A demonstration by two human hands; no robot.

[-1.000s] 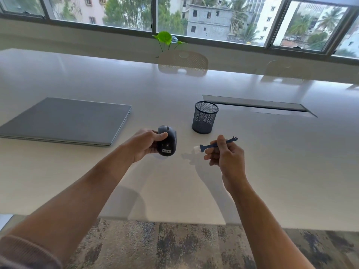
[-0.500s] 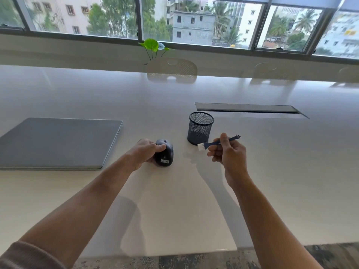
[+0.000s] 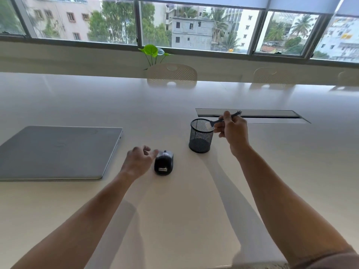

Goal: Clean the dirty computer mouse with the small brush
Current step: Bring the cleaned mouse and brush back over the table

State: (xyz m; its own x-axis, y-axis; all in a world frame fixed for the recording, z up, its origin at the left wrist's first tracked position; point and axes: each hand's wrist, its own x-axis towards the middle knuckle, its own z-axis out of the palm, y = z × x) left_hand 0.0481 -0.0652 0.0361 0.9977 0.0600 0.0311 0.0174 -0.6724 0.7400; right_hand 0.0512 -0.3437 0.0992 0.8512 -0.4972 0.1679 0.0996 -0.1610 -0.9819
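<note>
Head view. White table (image 3: 174, 220): held all listed items.

Computer mouse (image 3: 163, 162): dark, labelled at its near end, lay flat on the table just right of the closed grey laptop (image 3: 58, 152) and near-left of the mesh cup (image 3: 201, 135).

Left hand (image 3: 138, 162): hung just beside the mouse's left flank, fingers loosely spread and gripping nothing; whether a fingertip touched the mouse could not be told.

Small brush (image 3: 223, 119): blue handle, white bristles pointing left over the rim of the mesh cup.

Right hand (image 3: 234, 131): raised just right of the cup, thumb and curled fingers pinching the brush handle.

Far side: cable slot (image 3: 272, 113), perforated chairs (image 3: 172, 75), a leafy plant (image 3: 152, 52), windows (image 3: 194, 24).
</note>
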